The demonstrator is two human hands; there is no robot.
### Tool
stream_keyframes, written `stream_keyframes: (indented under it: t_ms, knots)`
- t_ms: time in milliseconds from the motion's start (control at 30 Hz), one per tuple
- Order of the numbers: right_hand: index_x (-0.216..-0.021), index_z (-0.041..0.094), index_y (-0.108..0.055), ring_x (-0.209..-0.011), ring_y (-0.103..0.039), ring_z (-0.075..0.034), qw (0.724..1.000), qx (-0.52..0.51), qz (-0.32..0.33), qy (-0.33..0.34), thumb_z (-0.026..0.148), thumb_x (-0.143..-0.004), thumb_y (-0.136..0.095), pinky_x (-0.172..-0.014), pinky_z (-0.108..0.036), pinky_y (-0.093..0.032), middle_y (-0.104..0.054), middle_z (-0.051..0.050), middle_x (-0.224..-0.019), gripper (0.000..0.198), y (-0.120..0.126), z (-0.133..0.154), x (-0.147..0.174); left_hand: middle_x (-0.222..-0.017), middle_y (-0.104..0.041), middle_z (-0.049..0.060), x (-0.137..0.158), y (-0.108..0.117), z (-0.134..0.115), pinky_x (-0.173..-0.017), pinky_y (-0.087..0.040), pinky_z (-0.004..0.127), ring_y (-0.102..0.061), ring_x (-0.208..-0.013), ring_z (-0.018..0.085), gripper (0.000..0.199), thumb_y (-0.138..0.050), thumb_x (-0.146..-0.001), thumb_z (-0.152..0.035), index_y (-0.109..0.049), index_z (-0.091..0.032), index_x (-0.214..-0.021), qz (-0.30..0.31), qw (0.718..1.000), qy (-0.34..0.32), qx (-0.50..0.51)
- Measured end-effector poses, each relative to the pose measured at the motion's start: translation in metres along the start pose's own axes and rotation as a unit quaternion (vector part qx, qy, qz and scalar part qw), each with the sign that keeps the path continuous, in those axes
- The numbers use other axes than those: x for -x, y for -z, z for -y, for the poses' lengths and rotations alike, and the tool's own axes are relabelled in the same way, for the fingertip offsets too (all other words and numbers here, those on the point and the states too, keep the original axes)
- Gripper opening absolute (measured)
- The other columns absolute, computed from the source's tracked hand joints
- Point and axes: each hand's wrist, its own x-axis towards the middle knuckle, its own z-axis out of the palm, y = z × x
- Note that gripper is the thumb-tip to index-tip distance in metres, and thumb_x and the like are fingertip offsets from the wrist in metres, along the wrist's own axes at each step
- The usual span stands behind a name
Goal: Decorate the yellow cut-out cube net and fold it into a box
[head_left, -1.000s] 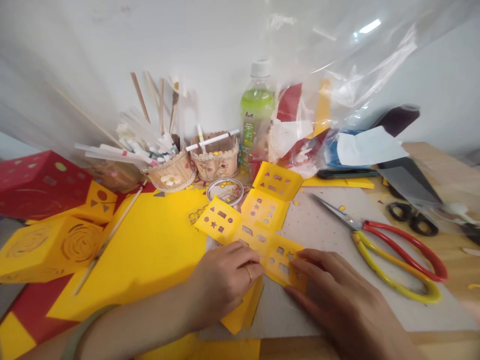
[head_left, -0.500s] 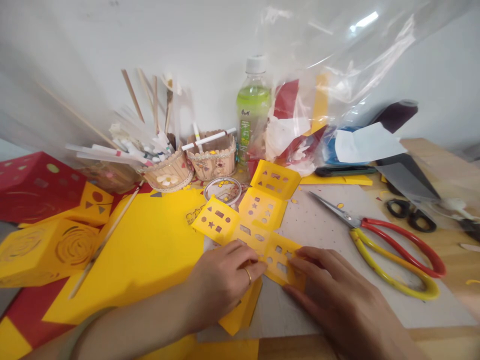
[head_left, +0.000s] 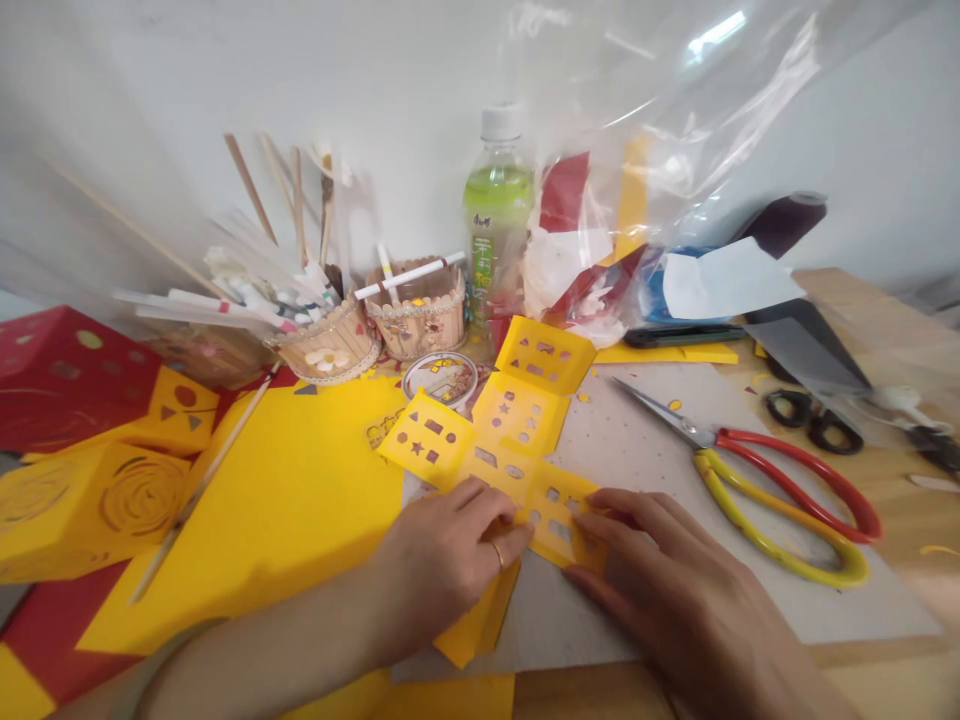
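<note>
A yellow paper box cutout [head_left: 520,412], cross-shaped and creased into panels with small punched shapes, lies over a grey board [head_left: 600,425]. My left hand [head_left: 457,550], a ring on one finger, presses its bent fingers on the lower middle of the cutout. The right-hand panel is pinched at its outer edge by my right hand [head_left: 667,590], thumb below and fingers above. Part of that panel is hidden under the fingers. To the right rest scissors [head_left: 709,437] with one red and one yellow handle, blades apart.
Yellow sheets [head_left: 300,480], a thin stick [head_left: 206,480] and red and yellow paper boxes [head_left: 82,380] fill the left. Behind stand decorated wooden baskets [head_left: 330,345] with markers, a round lid [head_left: 439,378] and a green drink bottle [head_left: 497,215]. Black scissors [head_left: 814,422] lie far right.
The whole view has shifted slightly, so things appear a little further left. Both hands keep nearly the same hold on the yellow cutout.
</note>
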Motion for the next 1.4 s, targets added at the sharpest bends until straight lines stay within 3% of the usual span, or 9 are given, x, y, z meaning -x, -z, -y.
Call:
stream_keyframes:
  t_ms: [400,900,1133,1400]
  knots:
    - [-0.097,0.017,-0.062,-0.087,-0.063,-0.022,0.999,-0.004,-0.046,0.019,0.027,-0.081,-0.057,-0.070,-0.034,-0.056,-0.066,-0.010,-0.095,0.019,-0.001,-0.003,0.002,-0.077,-0.059,0.002,0.002,0.001,0.001,-0.056,-0.047,0.024,-0.053,-0.071,0.014,0.020,-0.043,-0.090,-0.016,-0.060,-0.016,-0.099,-0.001,1.000,-0.007,0.009]
    - [-0.097,0.019,-0.060,-0.084,-0.064,-0.021,0.998,-0.026,-0.050,0.009,0.028,-0.078,-0.061,-0.069,-0.034,-0.056,-0.066,-0.009,-0.092,0.021,-0.001,-0.008,0.002,-0.076,-0.059,0.002,-0.001,0.004,0.001,-0.053,-0.048,0.023,-0.053,-0.069,0.013,0.022,-0.039,-0.091,-0.017,-0.060,-0.018,-0.099,0.012,1.000,-0.019,-0.021]
    - [-0.095,0.019,-0.059,-0.085,-0.060,-0.022,1.000,-0.017,-0.014,0.005,0.028,-0.076,-0.064,-0.067,-0.034,-0.054,-0.059,-0.010,-0.095,0.022,0.002,-0.011,0.002,-0.108,-0.063,0.006,0.003,0.002,0.003,-0.059,-0.053,0.027,-0.055,-0.080,0.016,0.029,-0.034,-0.092,-0.013,-0.058,-0.013,-0.107,0.019,0.997,-0.062,-0.031]
    - [-0.104,0.015,-0.060,-0.087,-0.059,-0.022,0.998,0.002,0.013,0.057,0.032,-0.083,-0.056,-0.069,-0.036,-0.054,-0.061,-0.012,-0.096,0.027,0.009,-0.011,0.004,-0.110,-0.064,0.006,0.002,0.003,0.004,-0.055,-0.053,0.026,-0.054,-0.078,0.016,0.028,-0.037,-0.091,-0.012,-0.058,-0.011,-0.109,0.024,0.996,-0.080,-0.025]
